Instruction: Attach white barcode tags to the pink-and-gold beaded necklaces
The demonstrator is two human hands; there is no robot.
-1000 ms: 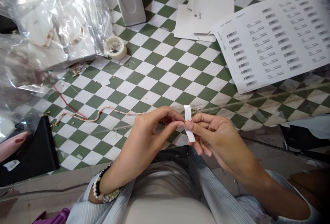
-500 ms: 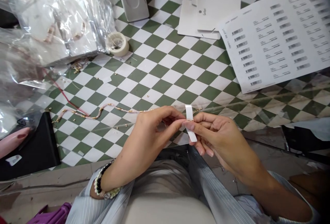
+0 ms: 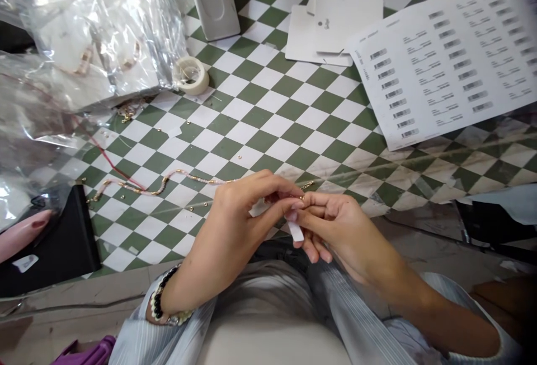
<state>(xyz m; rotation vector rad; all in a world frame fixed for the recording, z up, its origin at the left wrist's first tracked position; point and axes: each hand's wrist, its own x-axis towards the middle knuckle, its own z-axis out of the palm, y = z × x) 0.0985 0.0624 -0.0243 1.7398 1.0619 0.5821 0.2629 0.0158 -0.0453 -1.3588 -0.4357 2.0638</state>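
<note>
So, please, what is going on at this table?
A person's right hand pinches a white strip, one end sticking out. The left hand meets the right there; what it grips, if anything, is hidden. A beaded strand lies on the checked tabletop and runs toward the left hand. A barcode sheet lies farther right.

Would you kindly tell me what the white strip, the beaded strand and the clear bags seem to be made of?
White strip: probably paper or thin plastic, smooth, going by its even surface.
Beaded strand: perhaps pink glass or plastic, with glinting gold-coloured, metal-looking pieces.
Clear bags: likely thin plastic film, glossy, given the creases and highlights.
</note>
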